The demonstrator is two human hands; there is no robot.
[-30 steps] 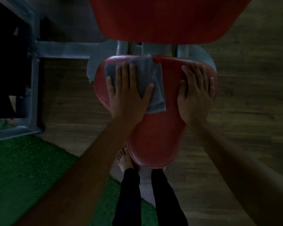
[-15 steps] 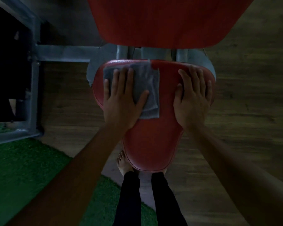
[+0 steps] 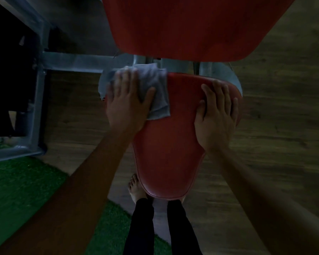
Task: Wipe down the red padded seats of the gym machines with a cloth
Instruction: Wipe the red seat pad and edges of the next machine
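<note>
Nearest the camera, under the narrow front tip of the red seat (image 3: 166, 148), the person's bare foot (image 3: 134, 186) stands on the wood floor (image 3: 276, 137) beside a patch of green turf (image 3: 24, 192). Farther up, the right hand (image 3: 216, 116) lies flat and spread on the seat's right shoulder, gripping nothing, apparently steadying it. Across from it the left hand (image 3: 126, 105) presses the grey cloth (image 3: 155, 92) onto the seat's far-left corner, fingers (image 3: 126, 80) extended over the fabric rather than curled round it.

That flat hold is the weak point, as I judge it. The cloth already overhangs the seat's back-left edge, above the grey machine frame (image 3: 74, 60), and only palm pressure pins it; a further push outward could slide it off the pad or bunch it against the metal post behind. The hand's blur suggests a quick stroke, which could skip the seam. Beyond, the red backrest (image 3: 188, 26) hangs close over the seat, so knuckles could knock it on a forward sweep. Dim light may hide missed patches.
</note>
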